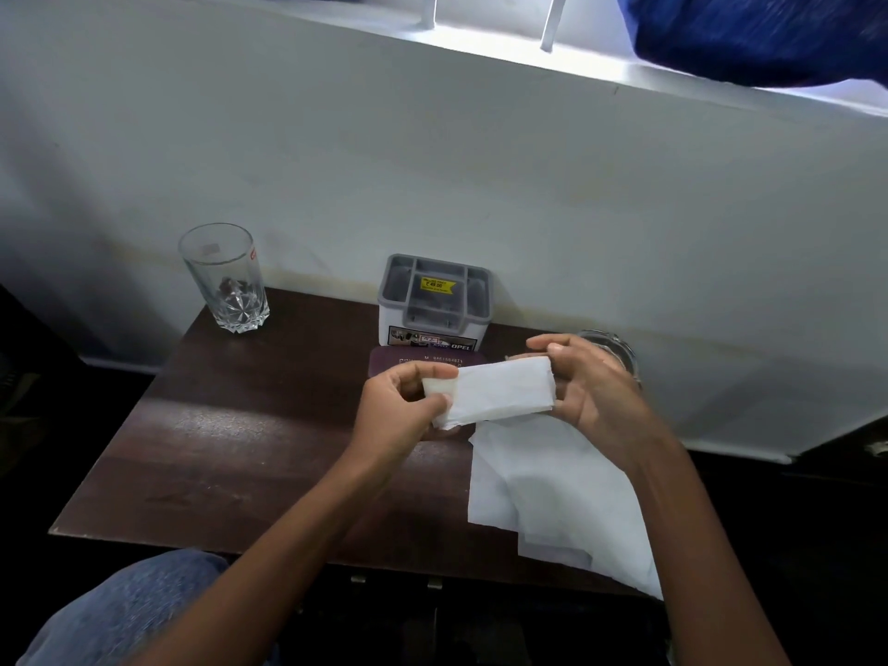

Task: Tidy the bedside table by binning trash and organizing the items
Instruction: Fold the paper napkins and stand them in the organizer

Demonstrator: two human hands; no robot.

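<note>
1. Noted folded white tissue (499, 391) held in the air over the back-right part of the bedside table (240, 425), stretched between both hands.
2. Logged left hand (399, 406) pinching the tissue's left end, thumb on top and fingers curled underneath. Fingertips under the paper not visible.
3. Logged right hand (593, 391) pinching the right end between thumb and forefinger, with the other fingers loosely spread behind the paper's edge.
4. Found larger white sheet (552, 492) lying on the table below the hands, partly unfolded and overhanging the front edge. Upper part covered by the tissue and the right forearm.
5. Found maroon case (423, 361) just behind the left hand. White print on lid mostly blocked, only a few digits legible.
6. Recorded grey compartmented organiser (435, 300) at the wall, behind the case. Touching or merely adjacent: cannot tell. Yellow sticker inside too small to read.
7. Spotted clear glass item (619, 352) behind the right hand, largely hidden. Kind not determinable.
8. Recorded glass tumbler (223, 276) upright at the back-left corner, well apart from the rest.
9. Cut off by frame: blue cloth (769, 31) top right, denim knee (120, 612) bottom left.
</note>
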